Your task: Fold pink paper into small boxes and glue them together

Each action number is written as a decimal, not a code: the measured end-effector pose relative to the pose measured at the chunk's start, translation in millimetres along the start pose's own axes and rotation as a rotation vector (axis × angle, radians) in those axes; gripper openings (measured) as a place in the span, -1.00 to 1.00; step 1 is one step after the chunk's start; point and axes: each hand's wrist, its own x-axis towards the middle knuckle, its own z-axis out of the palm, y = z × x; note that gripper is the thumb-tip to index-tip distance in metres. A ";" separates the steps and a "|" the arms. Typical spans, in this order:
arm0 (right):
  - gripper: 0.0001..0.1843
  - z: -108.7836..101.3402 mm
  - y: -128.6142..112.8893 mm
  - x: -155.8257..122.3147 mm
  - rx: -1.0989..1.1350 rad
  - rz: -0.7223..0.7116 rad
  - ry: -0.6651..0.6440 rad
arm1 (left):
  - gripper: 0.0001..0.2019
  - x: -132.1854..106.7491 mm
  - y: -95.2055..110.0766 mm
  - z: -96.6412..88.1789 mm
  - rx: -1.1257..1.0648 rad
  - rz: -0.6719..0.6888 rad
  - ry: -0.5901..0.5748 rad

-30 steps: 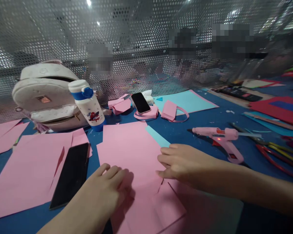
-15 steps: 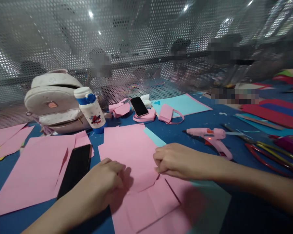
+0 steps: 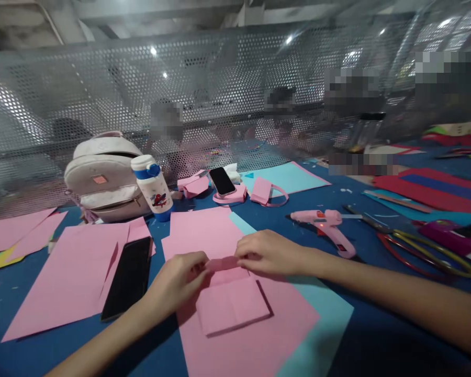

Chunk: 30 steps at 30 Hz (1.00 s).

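Observation:
A folded pink paper piece point(image 3: 235, 305) lies on larger pink sheets point(image 3: 259, 343), its upper flap bent up. My left hand point(image 3: 182, 280) pinches the left end of that flap between thumb and fingers. At the flap's right end, my right hand point(image 3: 269, 252) is closed on it in the same way. Beneath the pink sheets, light blue paper point(image 3: 322, 322) sticks out on the right. A black phone point(image 3: 129, 277) rests beside my left forearm, partly on another pink sheet point(image 3: 68, 277).
A pink hot glue gun point(image 3: 325, 224) and red-and-yellow-handled scissors point(image 3: 427, 254) lie to the right. At the back stand a white backpack point(image 3: 104, 183) and a bottle point(image 3: 155, 191). Near them are small pink paper bags point(image 3: 261, 191) and another phone point(image 3: 222, 181).
Both hands have come closer together and now hold up the flap of the folded pink paper. The head view has tilted up, showing more above the mesh wall.

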 end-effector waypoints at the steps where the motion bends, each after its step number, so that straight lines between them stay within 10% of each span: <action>1: -0.82 -0.1 -0.1 0.6 0.038 0.008 0.058 | -0.81 0.0 -0.8 -1.7 -0.032 0.017 0.057; 6: -0.75 -6.1 -3.8 -0.4 0.194 -0.109 0.412 | -0.81 -3.7 0.0 -12.0 -0.115 0.256 0.363; 11: -0.74 -5.3 1.9 -1.7 0.020 -0.304 0.476 | -0.73 -5.4 3.6 -14.9 0.073 0.497 0.526; 30: -0.48 18.3 26.5 -0.9 -0.081 -0.492 0.421 | -0.57 0.2 -28.3 -3.6 0.191 0.805 0.242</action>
